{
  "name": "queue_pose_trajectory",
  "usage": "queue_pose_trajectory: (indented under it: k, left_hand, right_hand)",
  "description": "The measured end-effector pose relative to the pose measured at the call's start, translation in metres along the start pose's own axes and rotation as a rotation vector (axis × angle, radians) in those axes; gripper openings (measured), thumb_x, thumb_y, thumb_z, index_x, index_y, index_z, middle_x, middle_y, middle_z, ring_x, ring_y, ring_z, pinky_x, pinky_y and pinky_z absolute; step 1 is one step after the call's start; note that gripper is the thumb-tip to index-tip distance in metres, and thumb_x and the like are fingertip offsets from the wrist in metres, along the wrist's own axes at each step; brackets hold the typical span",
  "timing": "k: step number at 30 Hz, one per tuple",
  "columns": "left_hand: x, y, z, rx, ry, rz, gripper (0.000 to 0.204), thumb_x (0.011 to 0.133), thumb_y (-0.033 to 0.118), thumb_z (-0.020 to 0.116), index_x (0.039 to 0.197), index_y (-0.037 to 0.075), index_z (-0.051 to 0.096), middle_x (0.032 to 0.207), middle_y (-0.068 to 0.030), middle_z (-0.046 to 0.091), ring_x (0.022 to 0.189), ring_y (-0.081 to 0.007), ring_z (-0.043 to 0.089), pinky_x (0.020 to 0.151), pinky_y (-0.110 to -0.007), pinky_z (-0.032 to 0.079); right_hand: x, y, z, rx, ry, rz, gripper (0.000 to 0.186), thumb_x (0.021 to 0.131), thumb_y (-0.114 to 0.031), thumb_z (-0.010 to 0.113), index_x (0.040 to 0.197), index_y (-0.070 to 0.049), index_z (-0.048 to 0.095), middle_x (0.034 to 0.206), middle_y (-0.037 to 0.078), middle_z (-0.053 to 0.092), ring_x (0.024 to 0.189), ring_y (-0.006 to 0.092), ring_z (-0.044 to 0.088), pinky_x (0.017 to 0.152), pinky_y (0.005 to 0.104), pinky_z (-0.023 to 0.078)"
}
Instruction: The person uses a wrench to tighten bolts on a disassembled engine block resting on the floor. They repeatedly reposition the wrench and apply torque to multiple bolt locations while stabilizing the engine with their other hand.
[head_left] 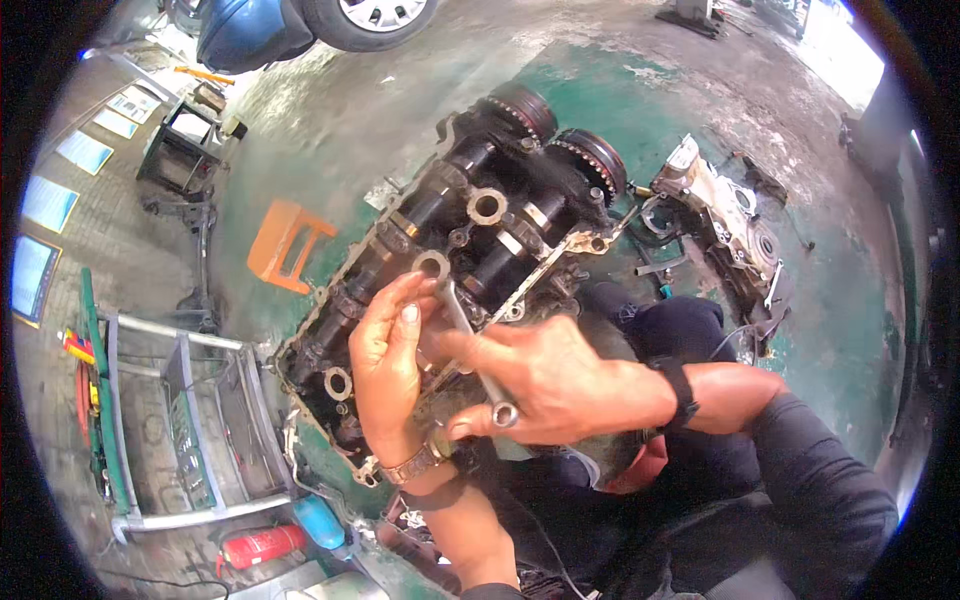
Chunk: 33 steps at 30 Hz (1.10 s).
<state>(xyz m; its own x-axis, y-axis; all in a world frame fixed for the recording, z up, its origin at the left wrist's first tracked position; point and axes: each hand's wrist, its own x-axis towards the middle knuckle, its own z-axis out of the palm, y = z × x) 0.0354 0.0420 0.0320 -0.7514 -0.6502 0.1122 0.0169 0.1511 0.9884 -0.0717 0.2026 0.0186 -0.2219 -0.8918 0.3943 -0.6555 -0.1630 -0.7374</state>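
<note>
A greasy engine cylinder head with two camshafts and two toothed wheels at its far end lies diagonally before me. A long metal wrench slants over its middle, its near end showing a socket. My left hand is at the upper part of the wrench, fingers curled against it beside a round bore, thumb raised. My right hand, slightly blurred, crosses the wrench's lower part with its fingers curled around it.
An orange stool stands left of the engine, a metal frame rack and red extinguisher at lower left. A removed engine cover and loose parts lie right. A car wheel shows at the top.
</note>
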Motion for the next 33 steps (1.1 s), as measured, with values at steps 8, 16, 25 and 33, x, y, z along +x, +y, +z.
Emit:
queue_pose_trajectory:
  k: [8, 16, 25, 33]
  left_hand:
    - [0.000, -0.006, 0.000, 0.005, -0.014, 0.084, 0.030, 0.101, 0.009, 0.054, 0.128, -0.003, 0.060, 0.118, -0.0113, 0.067, 0.106, -0.0172, 0.063, 0.096, -0.032, 0.049]
    - [0.000, -0.008, -0.001, -0.025, -0.003, 0.074, 0.029, 0.101, 0.009, 0.056, 0.127, -0.003, 0.060, 0.116, -0.0116, 0.067, 0.105, -0.0179, 0.063, 0.095, -0.032, 0.050]
    - [0.002, -0.008, -0.002, 0.032, -0.010, 0.068, 0.028, 0.101, 0.009, 0.057, 0.126, -0.002, 0.061, 0.118, -0.0116, 0.066, 0.106, -0.0177, 0.063, 0.095, -0.032, 0.050]
    - [0.000, -0.006, 0.002, 0.025, -0.010, 0.113, 0.028, 0.101, 0.011, 0.057, 0.125, -0.003, 0.061, 0.116, -0.0112, 0.067, 0.107, -0.0183, 0.063, 0.097, -0.033, 0.049]
  right_hand:
    - [-0.007, 0.009, 0.003, -0.066, 0.097, -0.212, 0.028, 0.083, -0.030, 0.073, 0.100, -0.009, 0.064, 0.074, 0.013, 0.057, 0.055, 0.0354, 0.061, 0.047, 0.0476, 0.049]
    - [-0.011, 0.013, 0.006, -0.075, 0.152, -0.248, 0.025, 0.080, -0.027, 0.074, 0.095, -0.010, 0.064, 0.072, 0.011, 0.054, 0.054, 0.0323, 0.060, 0.045, 0.0450, 0.050]
    - [-0.015, 0.010, 0.002, -0.048, 0.037, -0.284, 0.032, 0.079, -0.032, 0.076, 0.098, -0.010, 0.064, 0.076, 0.010, 0.056, 0.058, 0.0303, 0.062, 0.048, 0.0431, 0.052]
    - [-0.008, 0.033, -0.031, 0.207, 0.215, -0.204, 0.020, 0.096, -0.021, 0.063, 0.097, -0.002, 0.066, 0.080, 0.017, 0.065, 0.069, 0.0385, 0.064, 0.061, 0.0434, 0.051]
